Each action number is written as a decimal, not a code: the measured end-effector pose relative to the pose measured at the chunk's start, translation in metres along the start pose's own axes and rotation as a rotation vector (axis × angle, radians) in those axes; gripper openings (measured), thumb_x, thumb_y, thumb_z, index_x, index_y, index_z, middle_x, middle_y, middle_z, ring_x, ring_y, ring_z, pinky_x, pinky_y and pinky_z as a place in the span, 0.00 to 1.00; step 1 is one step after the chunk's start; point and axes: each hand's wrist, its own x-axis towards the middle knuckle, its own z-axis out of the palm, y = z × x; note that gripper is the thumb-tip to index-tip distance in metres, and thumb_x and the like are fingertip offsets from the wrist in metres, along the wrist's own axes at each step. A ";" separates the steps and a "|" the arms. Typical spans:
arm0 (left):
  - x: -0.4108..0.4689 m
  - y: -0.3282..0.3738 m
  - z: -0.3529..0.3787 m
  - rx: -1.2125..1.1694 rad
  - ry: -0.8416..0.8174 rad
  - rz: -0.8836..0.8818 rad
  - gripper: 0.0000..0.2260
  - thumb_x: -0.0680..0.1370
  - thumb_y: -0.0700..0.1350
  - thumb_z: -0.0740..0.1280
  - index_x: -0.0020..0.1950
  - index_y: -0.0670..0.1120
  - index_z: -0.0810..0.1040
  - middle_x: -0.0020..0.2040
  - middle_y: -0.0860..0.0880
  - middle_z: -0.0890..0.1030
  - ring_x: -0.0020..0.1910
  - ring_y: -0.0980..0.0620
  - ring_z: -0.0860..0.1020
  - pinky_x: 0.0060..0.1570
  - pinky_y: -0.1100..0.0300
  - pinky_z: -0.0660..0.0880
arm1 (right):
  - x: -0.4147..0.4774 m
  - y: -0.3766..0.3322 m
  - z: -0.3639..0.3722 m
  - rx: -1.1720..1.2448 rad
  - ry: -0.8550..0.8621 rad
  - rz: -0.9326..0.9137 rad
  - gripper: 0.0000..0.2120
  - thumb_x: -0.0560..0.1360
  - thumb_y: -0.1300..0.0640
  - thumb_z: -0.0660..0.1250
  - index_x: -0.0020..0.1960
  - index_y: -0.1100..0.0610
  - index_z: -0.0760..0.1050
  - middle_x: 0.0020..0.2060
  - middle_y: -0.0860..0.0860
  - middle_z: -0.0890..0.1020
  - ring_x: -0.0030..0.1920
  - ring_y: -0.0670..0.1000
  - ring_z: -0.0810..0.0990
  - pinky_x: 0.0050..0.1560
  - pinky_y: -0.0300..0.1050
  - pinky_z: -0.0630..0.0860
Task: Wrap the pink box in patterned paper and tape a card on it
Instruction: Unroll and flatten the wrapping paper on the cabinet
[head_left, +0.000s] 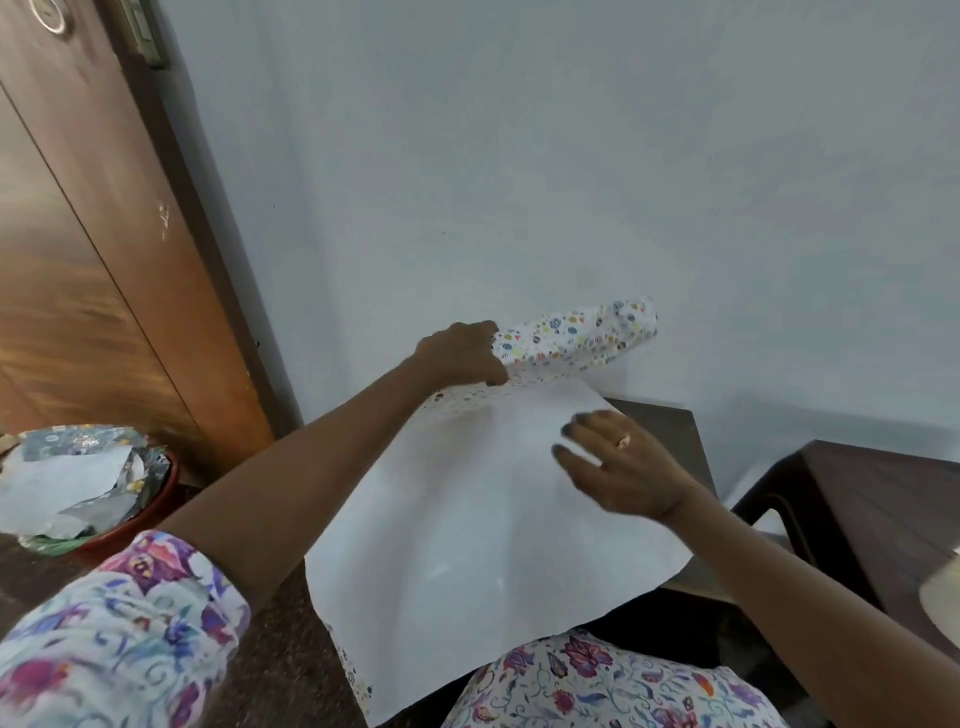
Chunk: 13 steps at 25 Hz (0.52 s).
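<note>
The left hand (462, 353) grips the rolled end of the patterned paper (574, 335), its curled fingers partly hidden, while the right hand (626, 467) rests open-fingered on the unrolled white underside, which covers most of the dark table (670, 423).
</note>
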 end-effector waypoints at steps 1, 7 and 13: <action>0.003 -0.002 -0.003 -0.085 -0.065 0.012 0.23 0.70 0.44 0.68 0.63 0.45 0.67 0.53 0.46 0.73 0.48 0.48 0.71 0.41 0.58 0.67 | -0.002 -0.008 0.005 -0.007 -0.042 -0.050 0.10 0.75 0.58 0.60 0.55 0.58 0.71 0.54 0.57 0.72 0.54 0.58 0.73 0.53 0.53 0.71; -0.021 0.002 0.030 -0.064 -0.472 0.086 0.26 0.69 0.48 0.73 0.64 0.43 0.70 0.60 0.46 0.75 0.54 0.48 0.73 0.52 0.57 0.71 | 0.011 0.003 0.004 0.020 -0.083 0.276 0.30 0.71 0.44 0.66 0.68 0.56 0.64 0.65 0.59 0.67 0.65 0.60 0.69 0.64 0.57 0.65; -0.095 0.028 0.112 0.086 -0.457 0.201 0.41 0.71 0.54 0.71 0.75 0.47 0.51 0.69 0.41 0.68 0.65 0.42 0.70 0.62 0.52 0.70 | -0.003 -0.001 -0.018 0.307 -1.205 0.181 0.39 0.67 0.43 0.70 0.74 0.47 0.57 0.66 0.50 0.72 0.64 0.53 0.72 0.66 0.49 0.65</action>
